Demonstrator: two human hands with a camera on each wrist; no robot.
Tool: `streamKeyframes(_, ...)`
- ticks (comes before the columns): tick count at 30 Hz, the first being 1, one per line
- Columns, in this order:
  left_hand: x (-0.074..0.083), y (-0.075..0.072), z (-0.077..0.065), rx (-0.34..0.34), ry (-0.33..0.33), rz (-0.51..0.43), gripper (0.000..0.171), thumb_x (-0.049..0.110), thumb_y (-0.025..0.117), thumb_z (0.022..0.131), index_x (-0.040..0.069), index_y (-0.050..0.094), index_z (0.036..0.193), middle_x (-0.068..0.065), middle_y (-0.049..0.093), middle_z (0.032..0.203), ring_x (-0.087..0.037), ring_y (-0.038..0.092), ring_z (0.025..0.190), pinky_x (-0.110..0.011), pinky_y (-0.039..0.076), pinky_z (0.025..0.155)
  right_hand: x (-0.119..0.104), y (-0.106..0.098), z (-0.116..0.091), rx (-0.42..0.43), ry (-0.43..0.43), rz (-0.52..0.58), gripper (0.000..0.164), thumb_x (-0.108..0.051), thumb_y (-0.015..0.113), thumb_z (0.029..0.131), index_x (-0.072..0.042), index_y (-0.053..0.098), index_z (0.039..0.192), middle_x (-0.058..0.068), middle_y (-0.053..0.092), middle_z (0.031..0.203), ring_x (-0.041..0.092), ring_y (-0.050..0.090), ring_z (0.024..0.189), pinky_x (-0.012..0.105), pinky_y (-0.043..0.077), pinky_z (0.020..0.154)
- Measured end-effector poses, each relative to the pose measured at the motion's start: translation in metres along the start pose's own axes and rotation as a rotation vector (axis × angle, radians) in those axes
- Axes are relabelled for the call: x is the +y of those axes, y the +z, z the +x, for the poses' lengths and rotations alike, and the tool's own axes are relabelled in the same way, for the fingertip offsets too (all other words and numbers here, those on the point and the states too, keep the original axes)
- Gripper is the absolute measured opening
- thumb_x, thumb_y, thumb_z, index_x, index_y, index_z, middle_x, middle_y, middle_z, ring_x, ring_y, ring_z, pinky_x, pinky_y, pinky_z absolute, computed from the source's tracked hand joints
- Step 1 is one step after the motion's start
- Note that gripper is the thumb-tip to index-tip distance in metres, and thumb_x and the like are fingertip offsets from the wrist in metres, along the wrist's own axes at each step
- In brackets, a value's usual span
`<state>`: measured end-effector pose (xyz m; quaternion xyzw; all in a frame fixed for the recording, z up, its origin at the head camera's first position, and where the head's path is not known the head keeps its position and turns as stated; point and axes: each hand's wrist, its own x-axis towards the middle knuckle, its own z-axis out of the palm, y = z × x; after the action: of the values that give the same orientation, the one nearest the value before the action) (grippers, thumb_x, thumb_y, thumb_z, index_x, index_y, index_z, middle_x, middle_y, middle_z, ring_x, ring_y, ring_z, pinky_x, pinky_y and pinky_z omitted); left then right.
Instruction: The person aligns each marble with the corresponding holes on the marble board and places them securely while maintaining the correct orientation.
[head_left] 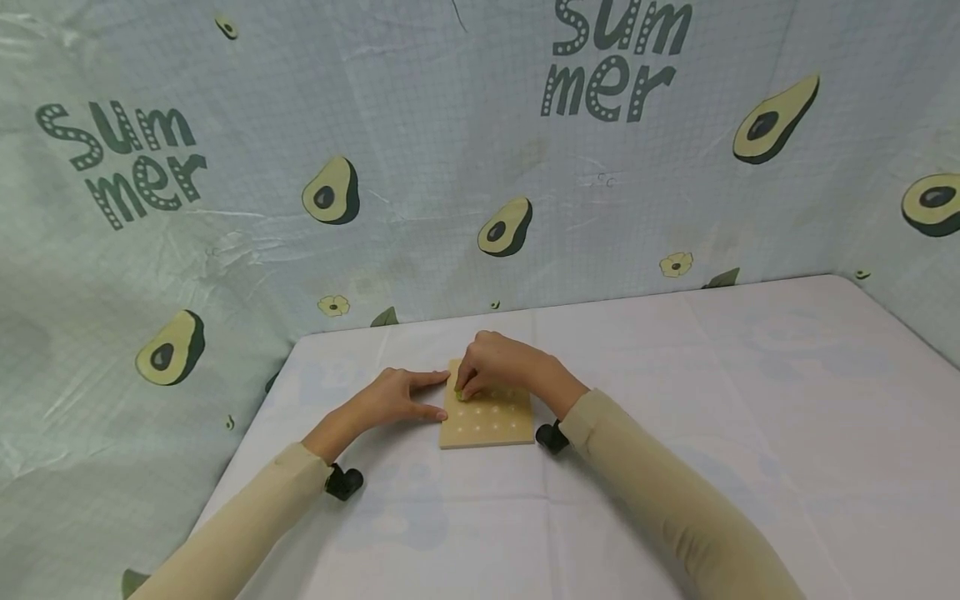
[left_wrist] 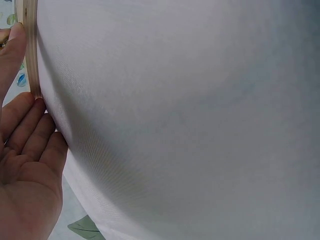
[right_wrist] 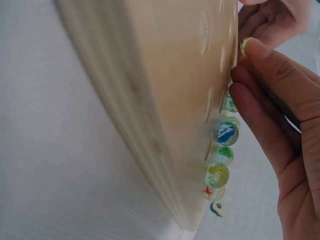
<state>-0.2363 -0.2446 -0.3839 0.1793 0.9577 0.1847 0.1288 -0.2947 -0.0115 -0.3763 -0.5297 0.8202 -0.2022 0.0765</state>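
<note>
A square wooden board (head_left: 487,435) with rows of round hollows lies flat on the table. Its left edge is touched by my left hand (head_left: 393,397), thumb and fingers spread apart; the left wrist view shows those fingers at the board's side (left_wrist: 31,60). Over the board's left part, my right hand (head_left: 501,362) pinches a yellow-green glass marble (right_wrist: 245,46) between thumb and finger. In the right wrist view several marbles sit in hollows along the far side, among them a blue one (right_wrist: 227,134) and a yellow one (right_wrist: 218,175). From the head view, my right hand hides those.
A white cloth (head_left: 675,417) covers the table under the board. Behind it hangs a pale curtain (head_left: 420,125) printed with avocados and lettering. Small black cameras are strapped at the left wrist (head_left: 344,482) and right wrist (head_left: 552,438).
</note>
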Motion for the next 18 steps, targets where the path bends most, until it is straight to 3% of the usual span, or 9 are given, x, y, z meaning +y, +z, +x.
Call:
streamKeyframes(10,-0.0004,0.0008,0.0005,0.005,-0.01,-0.009,0.077,0.05,0.081,0.083,0.021,0.054,0.15,-0.01,0.054,0.148,-0.03,0.051,0.137,-0.047,0.049,0.105,0.0005,0.0016,0.0001,-0.032,-0.032,-0.079,0.018,-0.023,0.08,0.089,-0.013,0.083,0.103,-0.004,0.079,0.099,0.002,0.07,0.085,0.014,0.055,0.075)
streamKeyframes(18,0.0003,0.0011,0.0006,-0.004,-0.028,-0.008,0.078,0.051,0.081,0.083,0.023,0.053,0.15,-0.009,0.053,0.149,-0.03,0.049,0.139,-0.049,0.047,0.107,-0.0005,0.0054,-0.0039,-0.002,-0.008,-0.064,0.017,-0.021,0.078,0.09,-0.013,0.083,0.104,-0.004,0.079,0.099,0.001,0.07,0.086,0.012,0.053,0.075)
